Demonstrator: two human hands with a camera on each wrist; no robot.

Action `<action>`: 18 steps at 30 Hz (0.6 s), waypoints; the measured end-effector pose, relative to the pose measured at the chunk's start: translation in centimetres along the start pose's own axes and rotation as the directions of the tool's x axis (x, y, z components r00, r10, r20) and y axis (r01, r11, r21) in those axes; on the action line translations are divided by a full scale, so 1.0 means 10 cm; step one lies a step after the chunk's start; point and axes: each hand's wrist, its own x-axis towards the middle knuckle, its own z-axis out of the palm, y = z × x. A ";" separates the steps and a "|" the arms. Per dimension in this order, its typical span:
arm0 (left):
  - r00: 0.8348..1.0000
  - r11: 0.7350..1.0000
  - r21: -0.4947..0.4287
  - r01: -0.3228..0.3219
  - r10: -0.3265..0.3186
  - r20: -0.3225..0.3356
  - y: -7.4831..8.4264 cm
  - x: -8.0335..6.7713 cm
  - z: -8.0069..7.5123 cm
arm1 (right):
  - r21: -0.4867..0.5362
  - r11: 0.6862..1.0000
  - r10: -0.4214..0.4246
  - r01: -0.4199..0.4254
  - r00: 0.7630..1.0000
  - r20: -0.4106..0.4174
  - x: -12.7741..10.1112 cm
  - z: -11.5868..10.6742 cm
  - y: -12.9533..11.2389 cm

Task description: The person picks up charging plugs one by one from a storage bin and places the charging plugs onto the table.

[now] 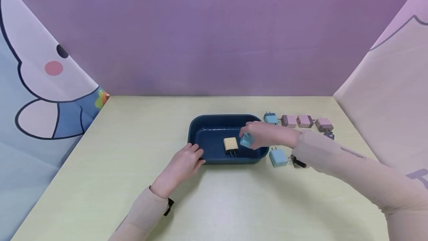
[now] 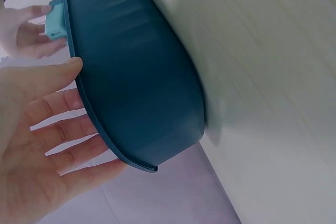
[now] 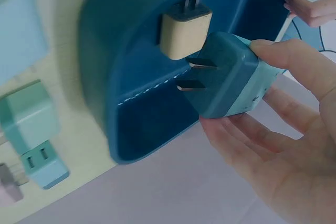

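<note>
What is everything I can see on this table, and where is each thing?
Tray: one, dark blue, middle of the table.
Yellow plug adapter: one, pale yellow, lying inside the tray.
Held blue adapter: one, light blue, pinched in the right hand above the tray.
Loose blue adapters: two, light blue, one right of the tray's near corner, one at its far right corner.
Pink adapters: three, pink, in a row right of the tray.
Table: one, pale wood.
Backdrop: purple, behind the table.
Left hand: fingers straight, touching the tray's near left rim.
Right hand: pinching the held blue adapter.
</note>
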 end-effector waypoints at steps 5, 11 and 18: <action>1.000 1.000 -0.006 0.002 -0.002 -0.002 0.00 0.00 0.00 | 0.025 0.999 0.030 -0.030 1.000 -0.005 -0.13 0.00 0.08; 1.000 1.000 -0.011 0.004 -0.004 -0.006 0.00 -0.01 0.00 | 0.027 0.999 0.045 -0.044 0.998 -0.052 -0.23 -0.01 0.22; 1.000 1.000 -0.003 0.002 -0.002 -0.007 0.00 0.00 0.01 | 0.033 0.999 0.022 -0.018 0.993 -0.113 -0.35 -0.02 0.37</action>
